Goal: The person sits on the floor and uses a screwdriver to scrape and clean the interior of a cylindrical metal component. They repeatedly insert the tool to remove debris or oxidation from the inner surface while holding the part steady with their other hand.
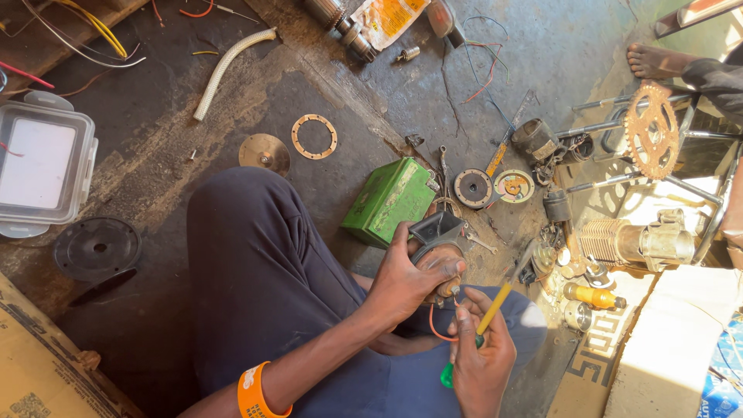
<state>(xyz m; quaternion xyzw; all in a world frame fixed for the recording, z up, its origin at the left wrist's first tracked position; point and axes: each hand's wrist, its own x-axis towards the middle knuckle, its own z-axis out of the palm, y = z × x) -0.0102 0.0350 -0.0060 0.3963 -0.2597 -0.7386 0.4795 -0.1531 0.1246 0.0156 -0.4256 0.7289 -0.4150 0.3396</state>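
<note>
Left hand (402,282) clamped on black part (435,232); right hand (480,360) grips yellow screwdriver (495,306), shaft slanting up-right, just beside part.

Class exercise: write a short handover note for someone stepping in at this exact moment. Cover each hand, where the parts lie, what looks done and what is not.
Left hand: gripping a small black-capped part with an orange wire hanging from it.
Right hand: holding a yellow-shafted screwdriver, its tip angled up beside the part.
Nearby on the floor: green box just beyond the hands, round discs, rusty sprocket, finned cylinder.
Done: part is off the floor and in hand.
Left: whether any screw is turned cannot be told; loose pieces lie scattered.
</note>
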